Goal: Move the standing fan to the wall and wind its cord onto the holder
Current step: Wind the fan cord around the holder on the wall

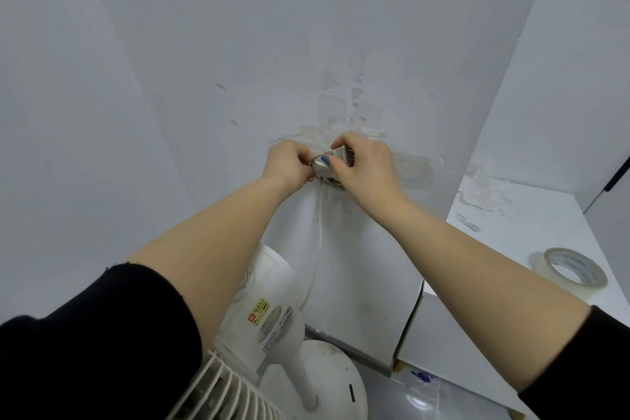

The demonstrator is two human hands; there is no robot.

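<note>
Against the wall, the left hand (pixel 288 160) and right hand (pixel 364 164) each grasp the one cord holder (pixel 328 164), one cord (pixel 318 249) hanging to the one standing fan (pixel 272 334) below, one tape roll (pixel 568 270) on the worktop (pixel 511 242) rightward.

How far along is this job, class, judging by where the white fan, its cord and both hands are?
Done: the white standing fan already stands close to the pale wall. In hand: the left hand and right hand are both at the small grey cord holder on the wall. Left: a length of thin white cord hangs loose from the holder down to the fan, not yet wound.
</note>
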